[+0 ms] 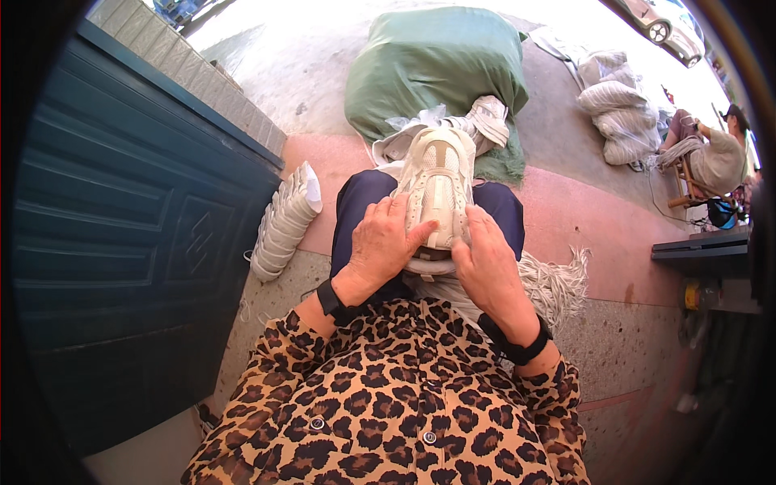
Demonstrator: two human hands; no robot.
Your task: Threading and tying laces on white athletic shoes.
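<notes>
Door emblem: a raised diamond-shaped mark (198, 236) is standing out on the dark blue-green door (89, 202) at the left.
Shoe: a cream sneaker upper (440, 202) is lying over the person's lap between the dark-trousered knees (364, 202), its toe pointing away and its opening facing the leopard-print shirt (380, 388).
Left hand: it (380, 242) is bending inward from a wrist wearing a black band (327, 299); its fingers are lying close together along the shoe's left side, and the thumb is reaching onto the tongue.
Right hand: it (491, 259) is leaning in from the other side, its fingers stretching along the shoe's right side, its thumb bending toward the opening (whether either hand is pinching the material, I cannot tell).
Green sack: it (440, 65) is bulging beyond the knees, hiding its contents, while pale shoe pieces (489, 121) are lying against its near side.
Pale sacks: these (622, 113) are slumping in a pile farther off, near a seated person (719, 162).
Nested uppers: a row of white ones (283, 226) is leaning beside the door.
White strands: a loose bundle (558, 287) is spreading by the right knee.
</notes>
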